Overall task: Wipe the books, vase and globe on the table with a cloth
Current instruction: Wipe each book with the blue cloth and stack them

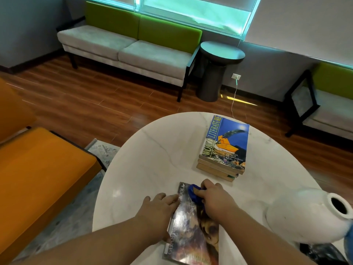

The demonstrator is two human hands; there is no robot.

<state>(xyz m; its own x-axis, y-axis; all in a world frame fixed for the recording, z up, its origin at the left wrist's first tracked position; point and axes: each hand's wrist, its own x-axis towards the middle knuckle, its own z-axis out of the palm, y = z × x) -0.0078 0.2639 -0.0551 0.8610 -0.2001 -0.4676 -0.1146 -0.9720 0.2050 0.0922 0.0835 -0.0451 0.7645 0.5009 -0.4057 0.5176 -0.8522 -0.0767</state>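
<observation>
- Our right hand (214,199) is curled tight around a bunched blue cloth (193,194) and presses it onto the far end of a dark book (193,226).
- Our left hand (158,211) lies flat, fingers stretched out over the book's spine edge. It grips nothing and only pins the cover down.
- That dark book lies face up at the near edge of the white marble table (152,159), slightly askew, with its near end running out of view.
- Its cover is glossy, with a murky picture in greys, browns and a touch of red. Pale lettering runs along the spine side, and we cannot read it in full.
- Toward the table's far side sits a stack of books (217,169) with yellowed page edges.
- On top of the stack is a blue paperback (229,142) titled "World Literature", showing an orange hand holding a quill.
- At the table's right rim we see a round white vase (305,213), glossy, with a dark open mouth. We cannot tell whether it stands quite upright.
</observation>
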